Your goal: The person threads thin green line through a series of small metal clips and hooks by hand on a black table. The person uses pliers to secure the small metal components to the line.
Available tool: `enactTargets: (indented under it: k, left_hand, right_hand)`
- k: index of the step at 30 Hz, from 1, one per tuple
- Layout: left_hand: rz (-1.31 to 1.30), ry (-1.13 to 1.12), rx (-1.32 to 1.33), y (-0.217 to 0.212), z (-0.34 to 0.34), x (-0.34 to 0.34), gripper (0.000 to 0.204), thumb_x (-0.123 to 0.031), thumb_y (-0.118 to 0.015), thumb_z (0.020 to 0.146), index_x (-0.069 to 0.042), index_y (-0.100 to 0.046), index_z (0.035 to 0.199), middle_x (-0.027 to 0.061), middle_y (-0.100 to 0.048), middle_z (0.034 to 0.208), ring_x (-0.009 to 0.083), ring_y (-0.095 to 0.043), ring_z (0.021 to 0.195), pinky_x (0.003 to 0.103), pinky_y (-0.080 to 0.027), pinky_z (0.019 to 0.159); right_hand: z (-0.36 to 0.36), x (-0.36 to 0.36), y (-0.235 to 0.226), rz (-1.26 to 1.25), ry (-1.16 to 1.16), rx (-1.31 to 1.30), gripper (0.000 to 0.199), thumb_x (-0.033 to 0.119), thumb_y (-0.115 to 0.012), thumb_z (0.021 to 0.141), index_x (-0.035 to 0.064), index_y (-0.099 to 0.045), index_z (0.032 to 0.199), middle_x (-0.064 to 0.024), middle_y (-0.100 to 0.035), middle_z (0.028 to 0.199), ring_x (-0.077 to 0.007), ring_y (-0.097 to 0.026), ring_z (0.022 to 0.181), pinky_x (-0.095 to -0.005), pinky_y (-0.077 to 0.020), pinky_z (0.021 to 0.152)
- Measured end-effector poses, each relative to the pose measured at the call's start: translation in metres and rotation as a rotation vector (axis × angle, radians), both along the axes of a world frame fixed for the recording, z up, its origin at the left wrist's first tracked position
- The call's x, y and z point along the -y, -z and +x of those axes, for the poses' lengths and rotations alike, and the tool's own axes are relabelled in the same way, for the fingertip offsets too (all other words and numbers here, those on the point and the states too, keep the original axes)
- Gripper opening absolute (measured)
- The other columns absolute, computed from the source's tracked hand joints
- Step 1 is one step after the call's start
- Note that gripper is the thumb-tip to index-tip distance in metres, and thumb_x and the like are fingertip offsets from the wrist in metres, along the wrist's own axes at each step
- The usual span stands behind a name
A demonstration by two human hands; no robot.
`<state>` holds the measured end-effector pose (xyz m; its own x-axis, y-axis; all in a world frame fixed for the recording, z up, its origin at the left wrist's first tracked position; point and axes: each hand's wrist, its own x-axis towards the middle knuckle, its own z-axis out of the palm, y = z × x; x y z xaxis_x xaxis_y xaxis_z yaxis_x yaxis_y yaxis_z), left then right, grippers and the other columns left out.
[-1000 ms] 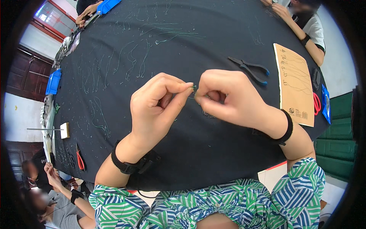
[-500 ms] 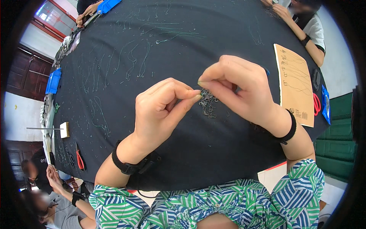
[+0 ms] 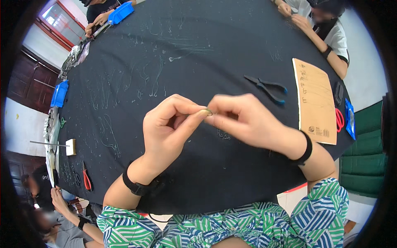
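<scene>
In front of me, my left hand (image 3: pixel 168 126) pinches a small dark fishing hook (image 3: pixel 209 113) between thumb and forefinger; a bit of green shows at the fingertips. My right hand (image 3: pixel 245 118) meets it from the right. Its thumb and forefinger are closed at the hook, slightly blurred, and what they grip is too small to tell. Partly hidden below the right fingers lies a pile of small metal hooks (image 3: pixel 223 134) on the black cloth (image 3: pixel 231 169). Thin green fishing lines (image 3: pixel 108 134), looped and strewn with hooks, lie spread to the left and beyond.
Pliers with blue-tipped handles (image 3: pixel 269 89) lie beyond my right hand. A brown paper notebook (image 3: pixel 315 103), red-handled scissors (image 3: pixel 339 120) and a blue packet (image 3: pixel 350 120) are at the right. Red-handled pliers (image 3: pixel 86 177) and a blue tray (image 3: pixel 60 93) are at the left. Other people sit around the table.
My hands have come together, the right moving down and left to the left fingertips. The pliers beyond my right hand now show, and the view has shifted slightly.
</scene>
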<state>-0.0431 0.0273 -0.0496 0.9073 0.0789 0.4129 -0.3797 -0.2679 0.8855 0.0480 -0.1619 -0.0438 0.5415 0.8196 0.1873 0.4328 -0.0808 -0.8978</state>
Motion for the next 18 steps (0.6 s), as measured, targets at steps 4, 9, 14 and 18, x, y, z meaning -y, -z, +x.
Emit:
enactTargets:
  k: [4,9,14,18]
  left_hand:
    - [-0.349,-0.037,-0.189,-0.011,-0.001,0.004,0.007,-0.012,-0.061,0.099,-0.006,-0.064,0.098,0.0002,-0.065,0.092,-0.0002,-0.041,0.065,0.017,-0.036,0.059]
    - [-0.647,-0.01,-0.324,-0.013,-0.001,-0.003,0.011,-0.019,-0.062,0.099,-0.009,-0.064,0.102,-0.0004,-0.066,0.099,0.0028,-0.055,0.082,0.02,-0.046,0.074]
    - [-0.804,0.004,-0.44,-0.026,-0.003,0.005,0.012,-0.022,-0.058,0.102,-0.011,-0.061,0.104,-0.0024,-0.062,0.098,0.0051,-0.061,0.09,0.021,-0.052,0.082]
    - [-0.892,0.148,-0.459,-0.021,-0.006,0.002,0.012,-0.022,-0.057,0.102,-0.01,-0.06,0.103,-0.0029,-0.06,0.094,0.0032,-0.056,0.082,0.019,-0.048,0.073]
  right_hand:
    - [-0.016,-0.001,-0.003,-0.047,0.017,0.614,0.009,0.014,-0.068,0.081,0.0073,-0.061,0.081,-0.0093,-0.061,0.072,-0.0278,-0.064,0.072,-0.0397,-0.049,0.063]
    - [-0.03,-0.002,0.003,-0.058,-0.049,0.766,0.008,0.012,-0.069,0.079,0.0084,-0.063,0.079,-0.0059,-0.059,0.07,-0.0236,-0.063,0.072,-0.0373,-0.0506,0.064]
    - [-0.035,-0.002,0.007,-0.065,-0.202,0.504,0.009,0.013,-0.067,0.084,0.004,-0.068,0.087,-0.0097,-0.066,0.075,-0.0259,-0.068,0.073,-0.0371,-0.0544,0.065]
    - [-0.032,-0.002,0.004,-0.161,-0.33,-0.038,0.017,0.015,-0.062,0.094,0.001,-0.07,0.101,-0.0137,-0.07,0.079,-0.0266,-0.072,0.075,-0.0381,-0.0555,0.065]
